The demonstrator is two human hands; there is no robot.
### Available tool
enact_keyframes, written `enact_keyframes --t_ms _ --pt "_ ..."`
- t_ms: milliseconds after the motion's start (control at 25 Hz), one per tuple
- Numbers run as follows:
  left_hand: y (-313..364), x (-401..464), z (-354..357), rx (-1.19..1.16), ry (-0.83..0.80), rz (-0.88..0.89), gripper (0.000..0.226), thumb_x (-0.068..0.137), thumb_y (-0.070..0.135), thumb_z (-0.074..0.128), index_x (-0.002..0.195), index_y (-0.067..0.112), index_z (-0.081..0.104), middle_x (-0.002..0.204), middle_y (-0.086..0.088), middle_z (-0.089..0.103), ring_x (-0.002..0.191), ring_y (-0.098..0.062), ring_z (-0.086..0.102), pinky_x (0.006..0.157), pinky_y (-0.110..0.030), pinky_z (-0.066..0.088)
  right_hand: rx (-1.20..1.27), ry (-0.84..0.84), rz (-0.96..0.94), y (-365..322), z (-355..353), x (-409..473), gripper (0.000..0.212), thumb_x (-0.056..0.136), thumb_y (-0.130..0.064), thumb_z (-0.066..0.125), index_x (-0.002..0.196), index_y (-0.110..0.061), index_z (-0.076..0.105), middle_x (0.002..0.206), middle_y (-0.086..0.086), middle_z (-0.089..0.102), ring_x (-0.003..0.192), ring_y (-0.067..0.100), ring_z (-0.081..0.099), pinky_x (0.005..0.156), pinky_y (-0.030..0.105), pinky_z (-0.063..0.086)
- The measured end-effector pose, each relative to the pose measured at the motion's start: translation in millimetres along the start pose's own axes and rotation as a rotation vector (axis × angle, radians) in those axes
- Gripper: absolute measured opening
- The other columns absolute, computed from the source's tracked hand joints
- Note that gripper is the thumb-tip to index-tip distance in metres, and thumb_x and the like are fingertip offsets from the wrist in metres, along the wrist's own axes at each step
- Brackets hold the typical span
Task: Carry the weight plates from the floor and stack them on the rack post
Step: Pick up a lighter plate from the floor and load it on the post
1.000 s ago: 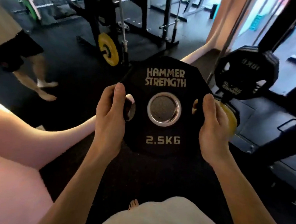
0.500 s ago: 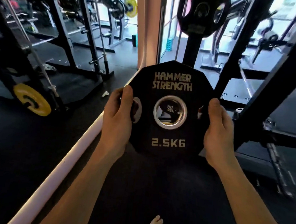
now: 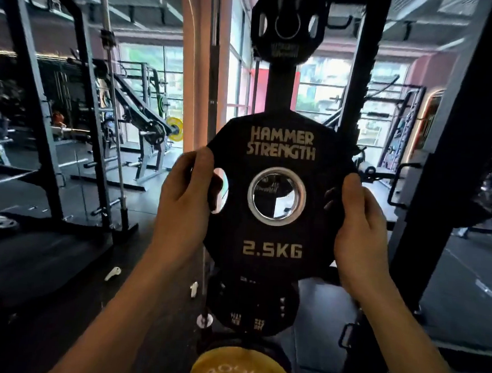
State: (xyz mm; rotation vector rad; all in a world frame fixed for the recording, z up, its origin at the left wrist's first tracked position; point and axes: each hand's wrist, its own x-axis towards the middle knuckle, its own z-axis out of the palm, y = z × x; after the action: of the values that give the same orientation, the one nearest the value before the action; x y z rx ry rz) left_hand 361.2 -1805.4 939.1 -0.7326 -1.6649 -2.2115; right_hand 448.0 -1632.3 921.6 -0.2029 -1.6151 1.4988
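— Weight plate (image 3: 280, 148) status? Where is it sitting for you?

— I have it held upright at chest height, face toward me, black, lettered "HAMMER STRENGTH" above the steel-ringed centre hole and "2.5KG" below. It's off the floor, directly in front of the rack post (image 3: 282, 87), which rises behind its top edge.

— And the hands?

— My left hand (image 3: 185, 200) grips the plate's left edge, thumb lying on the front face beside the oval handle cut-out, fingers curled round behind. My right hand (image 3: 358, 222) grips the right edge the same way, thumb in front, fingers wrapped out of sight at the back.

— Anything already on the post?

— One black plate (image 3: 288, 24) hangs high on it, above the one I'm holding. Lower down, a smaller black plate (image 3: 252, 305) sits just under my plate's bottom edge, and a yellow plate (image 3: 239, 367) marked "ROGUE" shows beneath that at the bottom of the view. I can't tell exactly how those two are mounted.

— Surroundings?

— A barbell (image 3: 112, 97) stands near-upright in the rack to my left, and two small white objects (image 3: 112, 273) lie on the dark floor (image 3: 47, 260).
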Motion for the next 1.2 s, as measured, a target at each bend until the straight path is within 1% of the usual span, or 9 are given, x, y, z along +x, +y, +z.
enact_keyframes --t_ms 80,200,280,360,480,640,880,1040,1200 --pt "8 37 15 -0.013 0.003 0.076 0.033 0.100 0.042 0.045 0.077 0.021 0.056 0.059 0.006 0.046 0.055 -0.009 0.040 0.058 -0.030 0.031 0.001 0.008 -0.066 -13 10 37 0.053 0.092 -0.062 0.045 0.083 -0.011 0.060 0.076 0.007 0.063 0.072 0.021 0.063 0.074 0.040 0.052" --pt "20 93 35 -0.076 -0.003 0.171 0.031 0.101 0.039 0.044 0.082 0.019 0.058 0.057 0.009 0.047 0.052 -0.007 0.040 0.055 -0.026 0.031 0.004 0.031 -0.181 -33 26 92 0.047 0.095 -0.056 0.044 0.083 -0.014 0.061 0.074 0.001 0.063 0.071 0.012 0.062 0.071 0.033 0.051" --pt "27 129 47 -0.118 -0.009 0.235 0.030 0.101 0.040 0.045 0.088 0.017 0.060 0.053 0.011 0.046 0.049 -0.007 0.038 0.053 -0.025 0.030 -0.004 0.029 -0.255 -45 37 127 0.050 0.097 -0.053 0.043 0.086 -0.007 0.060 0.075 0.008 0.060 0.071 0.015 0.059 0.070 0.036 0.049" --pt "36 166 59 -0.139 -0.020 0.296 0.031 0.101 0.040 0.044 0.089 0.014 0.058 0.050 0.011 0.044 0.048 -0.006 0.036 0.049 -0.022 0.030 -0.026 0.031 -0.313 -56 48 164 0.054 0.097 -0.056 0.041 0.096 -0.006 0.062 0.084 0.014 0.066 0.076 0.018 0.065 0.073 0.039 0.053" --pt "50 218 76 -0.193 -0.034 0.353 0.032 0.101 0.040 0.045 0.085 0.014 0.054 0.049 0.009 0.042 0.046 -0.008 0.033 0.044 -0.020 0.028 -0.098 0.053 -0.393 -77 63 213 0.054 0.098 -0.058 0.036 0.102 -0.011 0.063 0.091 0.009 0.070 0.076 0.010 0.067 0.070 0.032 0.056" --pt "65 279 96 -0.237 -0.090 0.412 0.031 0.101 0.039 0.045 0.077 0.020 0.053 0.055 0.006 0.044 0.046 -0.006 0.036 0.044 -0.018 0.031 -0.105 0.073 -0.509 -100 82 270 0.061 0.090 -0.068 0.036 0.103 -0.017 0.065 0.097 0.004 0.072 0.092 0.019 0.069 0.088 0.049 0.054" --pt "80 352 118 -0.264 -0.140 0.445 0.032 0.100 0.041 0.045 0.081 0.020 0.059 0.052 0.009 0.046 0.048 -0.007 0.038 0.045 -0.020 0.031 -0.125 0.122 -0.550 -121 106 340 0.066 0.083 -0.075 0.034 0.102 -0.020 0.065 0.098 0.002 0.071 0.095 0.020 0.068 0.091 0.050 0.052" --pt "69 387 135 -0.250 -0.130 0.424 0.035 0.099 0.044 0.045 0.090 0.015 0.062 0.056 0.008 0.048 0.046 -0.004 0.042 0.046 -0.018 0.033 -0.124 0.146 -0.545 -118 112 376 0.053 0.096 -0.062 0.035 0.101 -0.017 0.063 0.095 0.003 0.071 0.093 0.020 0.068 0.091 0.049 0.053" --pt "45 415 146 -0.227 -0.143 0.421 0.037 0.099 0.047 0.045 0.093 0.013 0.060 0.057 0.009 0.054 0.050 -0.003 0.049 0.053 -0.022 0.039 -0.164 0.127 -0.514 -98 116 402 0.060 0.090 -0.071 0.032 0.104 -0.022 0.062 0.099 0.001 0.071 0.095 0.020 0.067 0.091 0.049 0.053"
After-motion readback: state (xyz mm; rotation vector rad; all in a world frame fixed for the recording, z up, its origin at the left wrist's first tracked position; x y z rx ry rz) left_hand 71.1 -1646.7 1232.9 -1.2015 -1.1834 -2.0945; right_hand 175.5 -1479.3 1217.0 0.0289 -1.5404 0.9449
